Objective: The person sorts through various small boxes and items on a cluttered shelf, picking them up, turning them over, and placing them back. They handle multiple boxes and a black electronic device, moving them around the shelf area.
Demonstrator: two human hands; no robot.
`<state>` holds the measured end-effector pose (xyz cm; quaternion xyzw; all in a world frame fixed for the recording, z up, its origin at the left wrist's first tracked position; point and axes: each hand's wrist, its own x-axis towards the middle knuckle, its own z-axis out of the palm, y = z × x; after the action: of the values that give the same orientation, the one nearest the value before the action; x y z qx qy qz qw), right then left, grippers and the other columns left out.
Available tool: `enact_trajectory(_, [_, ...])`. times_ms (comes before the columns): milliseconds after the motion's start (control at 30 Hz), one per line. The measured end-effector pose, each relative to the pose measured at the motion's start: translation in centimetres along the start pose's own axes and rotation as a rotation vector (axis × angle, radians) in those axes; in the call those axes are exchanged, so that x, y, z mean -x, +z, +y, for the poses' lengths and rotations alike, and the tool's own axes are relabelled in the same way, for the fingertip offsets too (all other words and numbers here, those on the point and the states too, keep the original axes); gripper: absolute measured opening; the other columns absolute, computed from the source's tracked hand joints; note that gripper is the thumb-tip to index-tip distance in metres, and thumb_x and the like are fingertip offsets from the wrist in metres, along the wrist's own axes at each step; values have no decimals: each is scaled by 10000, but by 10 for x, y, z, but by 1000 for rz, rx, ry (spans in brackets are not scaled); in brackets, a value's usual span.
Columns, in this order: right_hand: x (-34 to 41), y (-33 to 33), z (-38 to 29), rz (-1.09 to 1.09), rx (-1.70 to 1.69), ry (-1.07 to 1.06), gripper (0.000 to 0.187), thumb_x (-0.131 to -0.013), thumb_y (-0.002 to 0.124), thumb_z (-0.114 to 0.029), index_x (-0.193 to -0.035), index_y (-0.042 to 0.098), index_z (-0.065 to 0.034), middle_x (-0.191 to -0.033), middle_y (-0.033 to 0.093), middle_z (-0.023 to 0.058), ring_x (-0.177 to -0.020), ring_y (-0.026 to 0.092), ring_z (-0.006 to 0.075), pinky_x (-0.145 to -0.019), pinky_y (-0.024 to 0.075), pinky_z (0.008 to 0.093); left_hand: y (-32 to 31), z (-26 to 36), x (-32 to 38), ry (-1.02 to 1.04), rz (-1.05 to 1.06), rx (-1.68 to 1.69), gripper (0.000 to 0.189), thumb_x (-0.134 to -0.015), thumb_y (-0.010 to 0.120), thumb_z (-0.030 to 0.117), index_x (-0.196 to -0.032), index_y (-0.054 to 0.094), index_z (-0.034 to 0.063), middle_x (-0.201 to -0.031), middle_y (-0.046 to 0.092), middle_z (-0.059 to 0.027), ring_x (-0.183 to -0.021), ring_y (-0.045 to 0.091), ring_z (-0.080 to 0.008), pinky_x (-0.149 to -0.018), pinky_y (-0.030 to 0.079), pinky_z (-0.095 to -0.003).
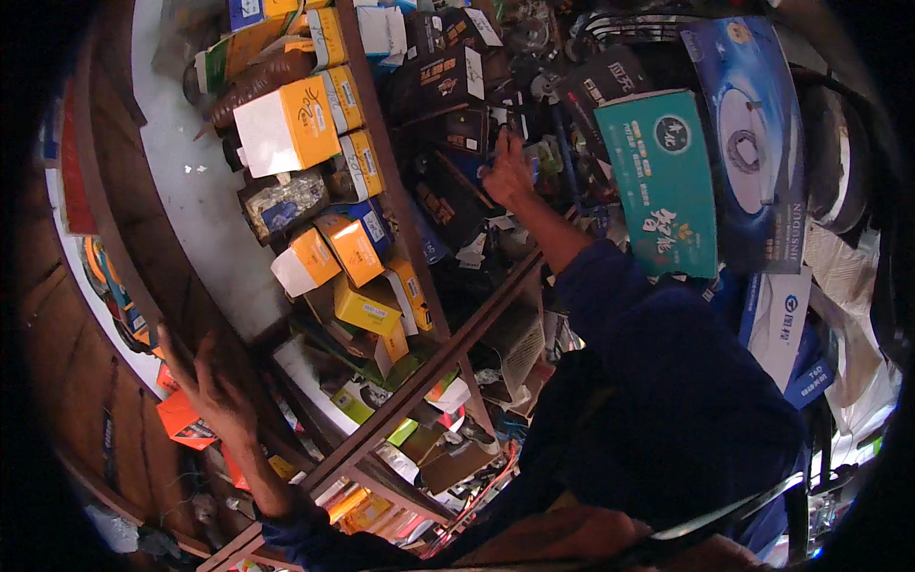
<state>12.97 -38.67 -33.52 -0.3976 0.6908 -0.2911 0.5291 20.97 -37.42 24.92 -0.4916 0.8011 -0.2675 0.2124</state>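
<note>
My left hand point(214, 400) is at the left, fingers spread and holding nothing visible. Its fingertips overlap the brown shelf board point(143, 286); whether they touch it, I cannot tell. Just beside the palm is an orange-red box point(184, 420). My right hand point(511, 175) reaches among black cartons, two fingers extended and the thumb apart. Nearest to it are a black carton point(461, 132) and, below, another dark carton point(447, 200). Nothing shows in its grip, and what lies under the fingertips is too dark to make out.
Yellow-and-white boxes point(286, 129) crowd the shelf, beside a bag-wrapped item point(282, 204). A brown metal frame bar point(422, 372) crosses diagonally between my arms. Right of my right arm stand a green carton point(658, 186) and a tall blue carton point(750, 143). A wire basket point(518, 357) sits lower down.
</note>
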Motion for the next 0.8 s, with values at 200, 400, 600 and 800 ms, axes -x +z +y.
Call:
enact_trajectory(200, [4,-11,10,30,-116,12,986,-857,783,-300,-1653,242,-89,-1623,337,129,-1525,303,374,-1224,310,566,2,-1,-1,16,10,7,333,-988,484,10,-1249,690,30,-1706,294,-205,-1582,268,-425,-1295,221,-500])
enact_trajectory(400, [-30,-32,16,362,-188,-59,1012,-806,840,-310,-1638,294,-130,-1659,329,128,-1506,334,396,-1213,300,608,1,0,-1,23,-3,-31,336,-971,507,-29,-1254,679,28,-1707,284,-207,-1580,269,-428,-1294,231,-500])
enact_trajectory(600, [-57,-51,4,-66,51,56,1010,-811,849,-365,-1616,312,-76,-1644,337,165,-1489,354,417,-1220,277,617,1,0,1,8,-3,-36,351,-957,499,-34,-1248,685,29,-1703,291,-214,-1581,267,-429,-1294,229,-504])
enact_trajectory(800, [-9,-19,-10,65,-83,-44,1067,-826,808,-428,-1632,247,-10,-1628,352,235,-1521,331,415,-1236,318,527,0,-2,2,22,7,10,342,-974,487,4,-1247,690,38,-1699,304,-213,-1579,269,-434,-1293,221,-512])
